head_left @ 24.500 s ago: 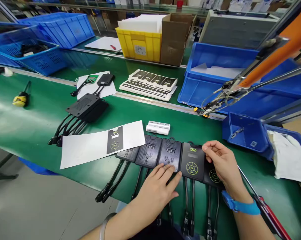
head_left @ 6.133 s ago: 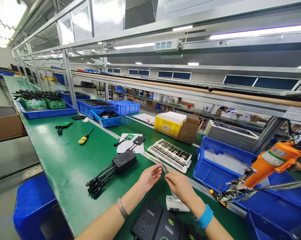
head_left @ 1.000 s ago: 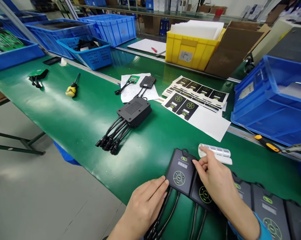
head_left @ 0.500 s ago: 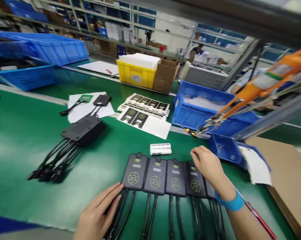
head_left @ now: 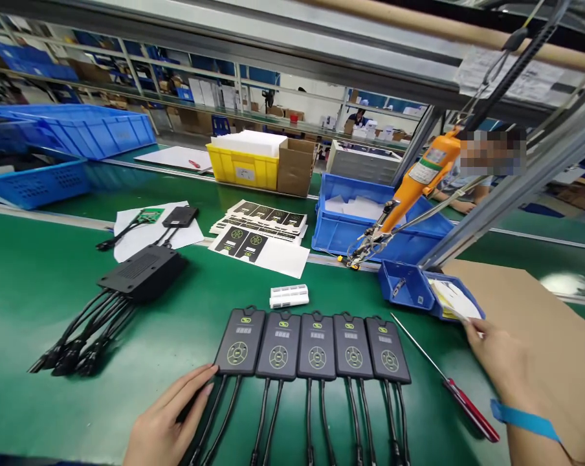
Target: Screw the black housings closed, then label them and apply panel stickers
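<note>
Several black controllers with button pads and paired cables stand side by side in a row on the green bench. My left hand (head_left: 173, 414) rests with outstretched fingertips against the lower left corner of the leftmost controller (head_left: 241, 343); it grips nothing. At the right, the fingers of my right hand (head_left: 499, 353) pinch the near corner of a white paper sheet (head_left: 455, 298), which lies over a small blue bin (head_left: 470, 294). A blue band circles my right wrist. Between the row and my right hand lies a red-handled screwdriver (head_left: 470, 408).
White battery-like cylinders (head_left: 289, 296) lie behind the row. Printed label sheets (head_left: 258, 249) are further back. A black box with cables (head_left: 144, 275) sits at left. An orange electric screwdriver (head_left: 421, 175) hangs by a blue crate (head_left: 341, 236). Cardboard (head_left: 540, 336) lies at right; a person sits beyond.
My right hand has moved right, from above the row's right end to the white sheet at the small bin. My left hand stays at the leftmost controller. The camera view has shifted.
</note>
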Tool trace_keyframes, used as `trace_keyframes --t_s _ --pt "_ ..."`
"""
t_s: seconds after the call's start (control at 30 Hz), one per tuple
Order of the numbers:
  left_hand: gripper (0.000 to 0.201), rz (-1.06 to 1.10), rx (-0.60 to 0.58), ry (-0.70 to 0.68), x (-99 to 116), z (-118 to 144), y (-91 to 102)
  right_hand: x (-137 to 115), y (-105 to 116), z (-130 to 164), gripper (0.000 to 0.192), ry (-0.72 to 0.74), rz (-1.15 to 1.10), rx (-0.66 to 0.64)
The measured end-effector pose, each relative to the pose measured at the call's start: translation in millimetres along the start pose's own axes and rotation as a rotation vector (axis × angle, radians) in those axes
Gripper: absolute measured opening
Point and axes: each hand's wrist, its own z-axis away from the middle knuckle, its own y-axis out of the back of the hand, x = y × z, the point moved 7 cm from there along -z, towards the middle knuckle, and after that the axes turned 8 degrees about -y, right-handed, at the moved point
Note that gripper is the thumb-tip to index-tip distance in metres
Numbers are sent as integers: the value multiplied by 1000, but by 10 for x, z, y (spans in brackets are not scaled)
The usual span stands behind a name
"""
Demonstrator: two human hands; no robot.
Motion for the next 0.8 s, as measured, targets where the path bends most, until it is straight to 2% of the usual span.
trace_keyframes --t_s 0.07,0.13,0.17,0.2,0.23,0.3,0.33,0.37,0.43,0.5,0.6,0.7,0.8 --pt "24 16 -4 19 -13 10 -10 -11 242 111 51 -84 -59 56" --pt "23 30 5 20 -10 5 -8 -107 530 294 48 -109 -226 192" --pt "23 34 13 16 -3 -3 -3 -225 646 408 44 -32 -318 254" --pt "22 36 26 10 7 -14 8 -405 713 535 39 128 -406 265" --pt "22 35 36 3 20 -25 18 -624 717 678 33 329 -470 209" --pt "21 30 48 -8 44 -43 32 -1057 582 1022 27 710 -488 -7" --pt "22 30 46 -11 52 -47 33 -1232 470 1189 34 834 -455 -127" --pt "22 32 45 -11 57 -48 33 -1378 358 1336 47 909 -406 -222" --pt "22 40 43 -12 60 -42 28 -1623 192 1574 83 984 -330 -331" --pt "22 43 46 -12 57 -32 25 -1848 103 1775 104 1049 -309 -423" --pt "22 29 60 -36 71 -33 38 -2160 72 1988 103 1128 -307 -556" --pt "23 22 63 -46 94 -56 58 -2483 107 2025 95 1054 -302 -629" --pt "24 32 49 -29 110 -76 58 -2902 204 2120 109 1060 -345 -753"
